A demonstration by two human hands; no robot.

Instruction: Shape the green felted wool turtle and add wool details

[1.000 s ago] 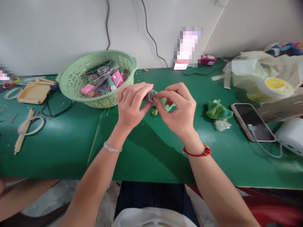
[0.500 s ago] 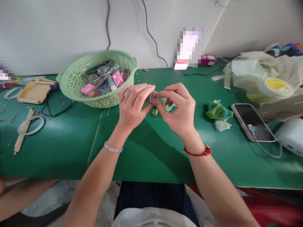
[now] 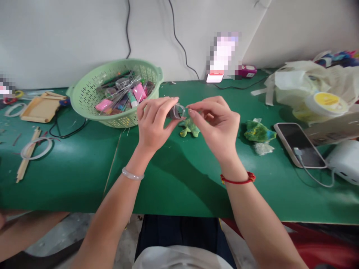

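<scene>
Curled fingers of the left hand grip a small, dark, rounded container with a clear, glossy rim, held above the smooth green table. Just beside its mouth, the right hand brings thumb and forefinger close; whether they pinch anything, I cannot tell. Beneath lies a knobbly, lobed pale-green figure. Behind the left hand sits a slotted plastic basket.

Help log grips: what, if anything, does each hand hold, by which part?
Left hand: a small greyish object, by its left end. Right hand: whether anything is pinched cannot be told.
</scene>
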